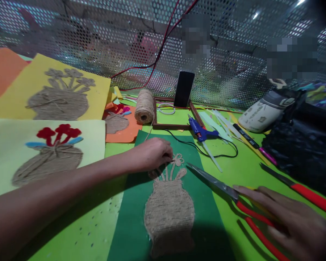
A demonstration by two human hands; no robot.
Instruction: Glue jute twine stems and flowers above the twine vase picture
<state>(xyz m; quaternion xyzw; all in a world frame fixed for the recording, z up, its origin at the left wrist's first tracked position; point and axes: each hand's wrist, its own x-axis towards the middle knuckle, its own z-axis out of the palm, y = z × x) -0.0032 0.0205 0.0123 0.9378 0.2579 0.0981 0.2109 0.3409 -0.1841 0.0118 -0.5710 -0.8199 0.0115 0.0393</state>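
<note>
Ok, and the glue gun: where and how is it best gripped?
Take the glue gun by its handle, probably from the right: the handle juts that way, while the nozzle points away and the glue stick sticks out of the back. Mind the cord looping off the handle. The right hand holds scissors, so it would need freeing first.

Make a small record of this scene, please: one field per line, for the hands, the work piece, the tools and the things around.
left hand: at the twine flowers; what it grips is hidden
right hand: holds red-handled scissors, tip toward the flowers
work piece: twine vase below the flowers, on green sheet
other supplies: blue glue gun, roll of twine
left side: yellow picture, pale picture
far side: upright phone, brown frame
right side: bottle, black bag
</note>
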